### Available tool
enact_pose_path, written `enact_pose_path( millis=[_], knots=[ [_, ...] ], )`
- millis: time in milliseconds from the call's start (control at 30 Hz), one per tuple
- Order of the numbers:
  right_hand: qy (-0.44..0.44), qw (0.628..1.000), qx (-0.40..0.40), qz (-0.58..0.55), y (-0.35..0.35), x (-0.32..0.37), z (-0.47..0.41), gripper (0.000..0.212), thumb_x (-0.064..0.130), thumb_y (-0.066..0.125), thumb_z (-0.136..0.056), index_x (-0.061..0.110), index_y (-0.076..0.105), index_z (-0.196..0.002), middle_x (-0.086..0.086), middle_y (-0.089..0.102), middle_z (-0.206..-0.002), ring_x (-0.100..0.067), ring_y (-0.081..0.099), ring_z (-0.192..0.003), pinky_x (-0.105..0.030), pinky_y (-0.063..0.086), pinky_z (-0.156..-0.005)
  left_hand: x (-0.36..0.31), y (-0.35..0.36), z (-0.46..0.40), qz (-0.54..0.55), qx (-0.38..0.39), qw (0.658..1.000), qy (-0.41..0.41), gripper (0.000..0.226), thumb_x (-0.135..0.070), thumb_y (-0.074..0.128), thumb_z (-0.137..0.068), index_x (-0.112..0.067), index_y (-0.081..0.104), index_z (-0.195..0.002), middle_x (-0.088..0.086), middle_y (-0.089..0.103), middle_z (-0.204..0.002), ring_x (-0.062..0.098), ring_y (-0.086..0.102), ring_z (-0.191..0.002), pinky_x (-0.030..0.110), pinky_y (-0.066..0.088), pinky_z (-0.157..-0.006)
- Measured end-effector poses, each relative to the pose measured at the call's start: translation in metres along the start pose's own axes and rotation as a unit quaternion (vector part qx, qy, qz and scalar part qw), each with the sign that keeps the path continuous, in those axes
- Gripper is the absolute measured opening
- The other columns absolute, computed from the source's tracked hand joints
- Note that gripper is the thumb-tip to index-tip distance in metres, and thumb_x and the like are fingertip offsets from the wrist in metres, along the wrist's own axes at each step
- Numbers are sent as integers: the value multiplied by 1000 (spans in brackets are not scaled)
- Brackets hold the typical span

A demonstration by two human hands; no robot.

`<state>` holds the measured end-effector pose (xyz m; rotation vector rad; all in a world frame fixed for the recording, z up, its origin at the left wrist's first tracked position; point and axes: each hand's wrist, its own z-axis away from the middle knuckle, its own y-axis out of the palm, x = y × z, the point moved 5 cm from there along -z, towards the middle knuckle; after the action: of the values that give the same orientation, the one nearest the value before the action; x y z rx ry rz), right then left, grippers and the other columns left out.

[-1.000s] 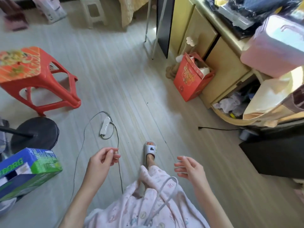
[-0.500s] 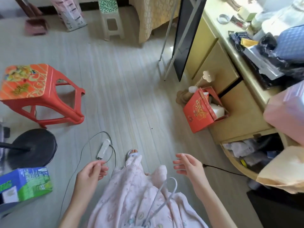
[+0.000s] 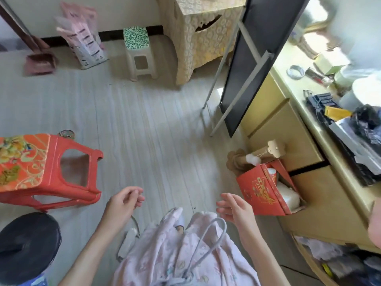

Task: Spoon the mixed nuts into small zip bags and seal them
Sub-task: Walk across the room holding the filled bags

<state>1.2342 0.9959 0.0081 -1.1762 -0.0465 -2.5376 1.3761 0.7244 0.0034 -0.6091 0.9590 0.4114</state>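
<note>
Head view gives me no nuts or zip bags anywhere, so their handling stays a guess; left hand [image 3: 123, 205] and right hand [image 3: 235, 209] hang loosely curled, empty, above the floor [image 3: 144, 124].

- We can read no text anywhere.
- The red box [image 3: 260, 194] carries gold ornamental characters, too blurred for us.
- The pink bag's [image 3: 83, 41] dark print is illegible.
</note>
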Motion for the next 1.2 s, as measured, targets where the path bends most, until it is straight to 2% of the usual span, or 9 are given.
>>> enact_pose_path(
  millis=[133,167,267,333,533,667,733,1000,1200],
  knots=[
    [-2,1000,14,5,21,51,-49,19,16,51,-96,12,69,-90,-6,71,-71,-16,66,-62,-27,53,-61,-51,5,-77,-10,19,999,27,28,0,44,-94,-17,60,-79,5,65,-70,4,61,-55,7,46,-56],
    [-2,1000,15,9,25,63,-62,19,16,51,-96,12,69,-90,-6,71,-71,-16,66,-62,-27,53,-61,-61,6,-95,-1,15,1000,28,28,0,43,-94,-18,60,-79,5,65,-70,3,61,-55,7,46,-55],
    [-2,1000,15,15,38,100,-106,20,16,51,-96,11,69,-89,-4,71,-69,-15,65,-60,-25,53,-58,-80,9,-143,22,-12,1000,16,29,-1,43,-94,-19,60,-79,5,65,-71,16,60,-62,9,46,-54],
    [-6,1000,19,20,48,126,-141,20,16,51,-96,12,69,-88,-4,70,-69,-15,65,-60,-25,53,-58,-89,14,-173,36,-33,999,6,28,-2,43,-94,-18,60,-79,5,65,-71,18,59,-64,9,47,-54],
    [-18,998,27,49,74,225,-248,19,17,51,-96,14,68,-87,-4,70,-70,-19,66,-63,-38,53,-69,-131,30,-263,57,-62,996,-14,27,-2,44,-94,-17,61,-81,6,66,-72,23,61,-66,13,49,-55],
    [-40,995,40,85,89,289,-302,18,20,50,-97,18,66,-90,-5,71,-78,-13,67,-64,-24,56,-61,-171,36,-321,59,-69,996,-12,26,-2,45,-94,-17,62,-81,7,68,-73,25,63,-68,13,51,-57],
    [-36,993,48,100,97,315,-326,18,19,49,-97,16,66,-92,-8,71,-83,-16,68,-69,-20,54,-59,-189,37,-347,56,-78,995,-13,25,-3,45,-94,-17,62,-82,8,68,-76,24,63,-70,14,51,-58],
    [13,992,59,113,129,380,-417,21,16,45,-99,8,65,-97,-14,70,-87,-22,65,-72,-31,53,-68,-226,37,-453,72,-105,991,-48,21,-4,43,-95,-7,63,-89,12,67,-78,25,62,-71,13,50,-57],
    [16,997,20,69,165,449,-498,17,14,52,-95,6,66,-91,-15,68,-82,-20,63,-68,-36,52,-69,-273,43,-573,52,-69,995,-48,25,-3,44,-95,-15,62,-82,8,67,-74,25,61,-68,11,48,-55]
  ],
)
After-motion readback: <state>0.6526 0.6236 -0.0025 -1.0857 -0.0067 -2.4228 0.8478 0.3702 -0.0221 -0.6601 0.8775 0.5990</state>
